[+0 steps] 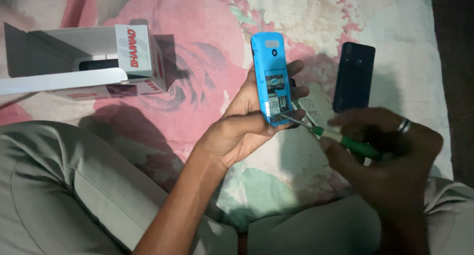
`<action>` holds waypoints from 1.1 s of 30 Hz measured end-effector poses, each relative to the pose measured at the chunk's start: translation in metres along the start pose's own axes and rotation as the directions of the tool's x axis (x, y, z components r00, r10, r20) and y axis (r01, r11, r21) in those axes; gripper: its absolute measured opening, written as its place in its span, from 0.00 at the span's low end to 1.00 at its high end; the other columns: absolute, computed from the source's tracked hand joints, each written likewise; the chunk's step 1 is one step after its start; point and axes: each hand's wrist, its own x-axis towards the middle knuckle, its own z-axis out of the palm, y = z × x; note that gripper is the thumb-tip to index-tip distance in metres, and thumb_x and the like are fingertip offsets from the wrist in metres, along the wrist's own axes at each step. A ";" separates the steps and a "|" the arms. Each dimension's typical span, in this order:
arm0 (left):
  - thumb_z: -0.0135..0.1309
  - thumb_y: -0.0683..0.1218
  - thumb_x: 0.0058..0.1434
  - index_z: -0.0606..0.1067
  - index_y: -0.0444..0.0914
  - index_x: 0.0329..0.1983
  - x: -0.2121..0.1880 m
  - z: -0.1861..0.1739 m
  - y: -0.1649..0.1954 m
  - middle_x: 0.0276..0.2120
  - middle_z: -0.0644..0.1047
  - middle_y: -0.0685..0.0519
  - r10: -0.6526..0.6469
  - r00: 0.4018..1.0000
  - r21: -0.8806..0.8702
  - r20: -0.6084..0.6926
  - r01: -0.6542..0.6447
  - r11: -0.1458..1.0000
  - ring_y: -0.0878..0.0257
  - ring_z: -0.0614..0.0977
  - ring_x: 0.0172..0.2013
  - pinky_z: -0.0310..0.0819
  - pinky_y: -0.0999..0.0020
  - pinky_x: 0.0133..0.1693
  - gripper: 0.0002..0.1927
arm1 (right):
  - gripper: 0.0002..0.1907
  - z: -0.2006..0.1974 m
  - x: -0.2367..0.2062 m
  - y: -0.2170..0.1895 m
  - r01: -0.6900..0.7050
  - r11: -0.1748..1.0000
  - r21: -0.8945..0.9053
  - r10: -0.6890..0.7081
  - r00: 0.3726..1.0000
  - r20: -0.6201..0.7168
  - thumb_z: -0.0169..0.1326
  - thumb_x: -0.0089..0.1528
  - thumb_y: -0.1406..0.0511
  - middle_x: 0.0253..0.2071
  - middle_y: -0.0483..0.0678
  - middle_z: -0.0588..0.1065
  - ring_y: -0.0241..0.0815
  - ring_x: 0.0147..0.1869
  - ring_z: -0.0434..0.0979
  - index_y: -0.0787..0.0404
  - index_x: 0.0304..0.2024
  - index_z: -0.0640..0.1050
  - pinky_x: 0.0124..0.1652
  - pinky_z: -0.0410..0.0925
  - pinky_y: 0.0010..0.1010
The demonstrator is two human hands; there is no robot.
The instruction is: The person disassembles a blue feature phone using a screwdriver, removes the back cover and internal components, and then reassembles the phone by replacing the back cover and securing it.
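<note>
You are in a home, seated on a bed or floor mattress rather than at a bench. Under you lies a soft floral sheet [197, 47], pink roses on cream with pale green patches, creased as cloth is. Your own legs in loose grey-green trousers [64, 186] fold across the near side. At the far left an opened white carton [89, 62] rests on the sheet. The light is dim and warm, casting heavy shadows.

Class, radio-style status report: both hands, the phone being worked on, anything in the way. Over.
Left hand grips blue phone, back open. Right hand holds green screwdriver, tip at phone's lower end. Black phone lies beside, apart. Nothing in the way.
</note>
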 end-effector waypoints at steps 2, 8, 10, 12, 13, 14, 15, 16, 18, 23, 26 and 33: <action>0.46 0.27 0.50 0.42 0.46 0.84 0.000 -0.001 -0.001 0.76 0.57 0.44 0.005 1.000 -0.007 0.004 -0.005 1.000 0.52 0.68 0.69 0.71 0.59 0.60 0.58 | 0.11 0.000 -0.001 -0.001 0.061 0.998 -0.029 -0.061 0.998 -0.010 0.68 0.53 0.72 0.28 0.45 0.78 0.29 0.29 0.75 0.64 0.37 0.82 0.31 0.64 0.20; 0.47 0.31 0.55 0.44 0.46 0.82 0.001 -0.005 -0.003 0.73 0.60 0.43 0.002 1.000 -0.030 0.023 -0.001 1.000 0.49 0.69 0.69 0.71 0.55 0.64 0.52 | 0.11 0.000 0.000 0.002 0.033 0.998 -0.058 -0.034 0.999 -0.003 0.69 0.55 0.70 0.27 0.44 0.77 0.29 0.29 0.76 0.64 0.39 0.83 0.31 0.66 0.20; 0.47 0.35 0.59 0.46 0.45 0.80 0.004 -0.007 -0.004 0.70 0.63 0.41 -0.027 1.000 -0.012 -0.015 0.027 1.000 0.47 0.71 0.66 0.72 0.51 0.63 0.46 | 0.10 0.001 0.001 0.004 0.023 0.996 -0.088 -0.025 0.999 -0.020 0.69 0.56 0.70 0.28 0.46 0.78 0.30 0.29 0.75 0.65 0.39 0.83 0.31 0.65 0.21; 0.45 0.39 0.62 0.48 0.43 0.78 0.009 -0.007 -0.005 0.66 0.65 0.39 -0.068 0.993 0.083 -0.096 0.076 0.994 0.44 0.74 0.62 0.76 0.48 0.60 0.40 | 0.09 0.001 0.001 0.007 -0.016 0.998 -0.059 0.013 0.999 -0.047 0.68 0.57 0.70 0.29 0.46 0.79 0.31 0.30 0.76 0.65 0.39 0.83 0.32 0.66 0.21; 0.43 0.40 0.65 0.51 0.41 0.77 0.012 -0.006 -0.007 0.65 0.66 0.37 -0.059 0.983 0.181 -0.176 0.091 0.979 0.46 0.76 0.60 0.78 0.50 0.57 0.36 | 0.09 0.002 0.001 0.008 -0.048 0.999 -0.011 0.048 0.997 -0.063 0.68 0.58 0.70 0.29 0.46 0.79 0.30 0.30 0.77 0.65 0.40 0.83 0.32 0.67 0.20; 0.42 0.41 0.68 0.54 0.38 0.76 0.015 -0.005 -0.008 0.63 0.68 0.36 -0.042 0.967 0.276 -0.253 0.113 0.955 0.48 0.78 0.57 0.79 0.51 0.54 0.31 | 0.08 0.003 0.001 0.009 -0.080 0.996 0.037 0.083 0.994 -0.078 0.67 0.60 0.70 0.30 0.46 0.79 0.30 0.31 0.78 0.65 0.41 0.83 0.32 0.68 0.19; 0.40 0.42 0.71 0.56 0.35 0.74 0.017 -0.003 -0.010 0.61 0.69 0.35 -0.016 0.945 0.364 -0.327 0.142 0.920 0.51 0.81 0.54 0.81 0.52 0.51 0.28 | 0.08 0.003 0.002 0.010 -0.093 0.995 0.031 0.095 0.992 -0.080 0.67 0.60 0.70 0.30 0.47 0.79 0.30 0.30 0.77 0.65 0.40 0.83 0.32 0.67 0.19; 0.40 0.43 0.72 0.52 0.40 0.75 0.017 0.000 -0.011 0.60 0.71 0.35 -0.003 0.934 0.470 -0.357 0.183 0.863 0.51 0.82 0.47 0.82 0.55 0.45 0.28 | 0.07 0.002 0.003 0.011 -0.106 0.994 0.025 0.108 0.991 -0.081 0.66 0.60 0.70 0.29 0.47 0.79 0.31 0.29 0.77 0.66 0.40 0.83 0.31 0.67 0.19; 0.39 0.44 0.74 0.43 0.49 0.76 0.017 0.006 -0.012 0.57 0.75 0.35 0.038 0.912 0.657 -0.407 0.264 0.706 0.52 0.85 0.33 0.84 0.61 0.33 0.31 | 0.06 0.004 0.005 0.014 -0.118 0.993 0.030 0.120 0.989 -0.089 0.66 0.61 0.70 0.29 0.48 0.79 0.32 0.28 0.76 0.66 0.40 0.83 0.30 0.66 0.20; 0.46 0.40 0.66 0.48 0.46 0.71 0.016 0.018 -0.008 0.55 0.67 0.43 0.082 0.956 0.726 -0.283 0.158 0.669 0.59 0.82 0.29 0.81 0.65 0.24 0.33 | 0.07 0.004 0.004 0.018 -0.223 0.970 0.100 0.234 0.965 -0.117 0.66 0.60 0.71 0.29 0.48 0.79 0.32 0.28 0.76 0.66 0.40 0.83 0.27 0.64 0.20; 0.50 0.39 0.66 0.61 0.41 0.65 0.016 0.020 -0.005 0.53 0.68 0.44 0.109 0.976 0.820 -0.189 0.096 0.564 0.60 0.82 0.34 0.82 0.67 0.25 0.25 | 0.07 0.001 0.004 0.021 -0.201 0.970 0.136 0.216 0.971 -0.105 0.65 0.60 0.72 0.31 0.48 0.79 0.31 0.31 0.76 0.67 0.40 0.83 0.31 0.65 0.19; 0.55 0.44 0.64 0.72 0.37 0.47 0.016 0.018 -0.007 0.48 0.66 0.49 0.084 0.963 0.789 -0.255 0.157 0.594 0.63 0.82 0.32 0.79 0.69 0.25 0.10 | 0.06 -0.001 0.005 0.024 -0.125 0.987 0.104 0.136 0.985 -0.109 0.65 0.61 0.73 0.33 0.50 0.80 0.33 0.33 0.79 0.68 0.40 0.83 0.34 0.68 0.21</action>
